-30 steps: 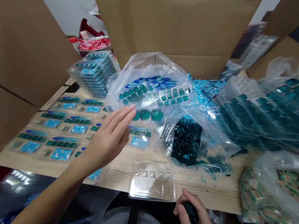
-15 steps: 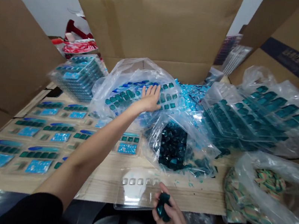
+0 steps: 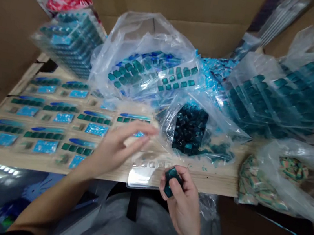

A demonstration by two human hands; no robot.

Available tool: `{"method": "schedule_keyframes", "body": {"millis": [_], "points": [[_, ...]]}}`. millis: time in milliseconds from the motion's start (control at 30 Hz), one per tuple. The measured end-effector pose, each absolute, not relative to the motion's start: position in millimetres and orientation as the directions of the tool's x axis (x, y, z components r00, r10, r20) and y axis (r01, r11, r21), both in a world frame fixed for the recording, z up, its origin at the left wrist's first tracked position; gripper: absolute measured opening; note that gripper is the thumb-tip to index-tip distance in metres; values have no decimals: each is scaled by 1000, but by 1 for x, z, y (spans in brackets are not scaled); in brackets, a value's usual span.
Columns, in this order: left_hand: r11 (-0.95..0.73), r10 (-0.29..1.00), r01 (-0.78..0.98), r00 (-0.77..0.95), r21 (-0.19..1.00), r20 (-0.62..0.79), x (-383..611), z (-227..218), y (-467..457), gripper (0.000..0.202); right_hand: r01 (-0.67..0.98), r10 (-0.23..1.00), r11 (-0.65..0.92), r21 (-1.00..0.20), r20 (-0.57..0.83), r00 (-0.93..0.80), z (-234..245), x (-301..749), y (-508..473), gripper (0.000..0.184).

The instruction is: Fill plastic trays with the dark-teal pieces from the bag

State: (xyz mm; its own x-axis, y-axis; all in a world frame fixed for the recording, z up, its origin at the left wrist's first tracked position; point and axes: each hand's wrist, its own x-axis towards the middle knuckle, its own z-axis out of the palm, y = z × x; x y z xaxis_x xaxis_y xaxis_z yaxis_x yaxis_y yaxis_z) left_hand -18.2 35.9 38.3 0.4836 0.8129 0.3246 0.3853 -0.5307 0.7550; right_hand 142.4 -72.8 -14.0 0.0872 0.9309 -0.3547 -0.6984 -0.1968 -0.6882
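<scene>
My right hand [image 3: 182, 195] is closed at the table's front edge, its thumb pressing several dark teal glossy pieces [image 3: 170, 181] into the fingers. Beside it on the left lies a clear plastic tray [image 3: 138, 178] with a row of small square recesses. My left hand [image 3: 121, 141], blurred by motion, hovers over the table left of the tray; its fingers and thumb are apart, and nothing shows between them. Beyond my right hand, a clear bag [image 3: 169, 125] holds a heap of loose dark teal pieces [image 3: 189, 128].
Filled clear packs [image 3: 41, 145] lie in rows at left, with a stack of packs [image 3: 70, 44] behind. A plastic bag [image 3: 111, 46] holds sheets of teal pieces. Bagged teal sheets [image 3: 284, 102] and a bag of patterned packets [image 3: 253, 184] occupy the right. Cardboard [image 3: 187, 3] stands behind.
My left hand has come back from the bag of teal sheets, toward me and to the left. My right hand still grips the teal pieces. The camera view has tilted downward.
</scene>
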Motion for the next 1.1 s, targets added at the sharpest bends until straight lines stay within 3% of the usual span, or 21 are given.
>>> {"method": "schedule_keyframes", "body": {"millis": [100, 200, 300, 433, 500, 600, 700, 833, 933, 1100], "points": [[-434, 771, 285, 609, 854, 189, -22, 29, -4, 20, -573, 947, -177, -800, -297, 122, -16, 138, -76, 21], [-366, 766, 205, 620, 908, 170, -21, 21, -16, 26, -425, 954, -144, -894, -240, 181, -16, 135, -79, 20], [-337, 746, 163, 647, 927, 158, -23, 19, -16, 28, -378, 968, -119, -918, -192, 164, -10, 133, -79, 14], [-203, 733, 100, 675, 974, 84, -29, 13, -23, 14, -310, 974, -154, -938, -196, 110, -8, 135, -83, 13], [-39, 741, 50, 671, 998, -5, -32, 5, -32, 17, -312, 965, -250, -917, -264, 3, -15, 137, -90, 11], [226, 753, 20, 631, 974, -188, -30, -13, -46, 17, -424, 891, -453, -784, -416, -184, -33, 139, -101, 19], [325, 767, 67, 565, 943, -304, -19, -25, -50, 13, -510, 827, -539, -670, -534, -172, -45, 142, -106, 29], [239, 773, 243, 539, 940, -336, 3, -31, -37, 11, -559, 808, -496, -665, -588, -18, -47, 149, -100, 34], [51, 766, 432, 562, 900, -313, 15, -34, -24, 9, -592, 790, -491, -639, -613, 7, -48, 155, -97, 33], [-326, 817, 668, 555, 669, -156, 30, -51, -9, 9, -624, 758, -446, -642, -641, 117, -60, 166, -103, 38]]}}
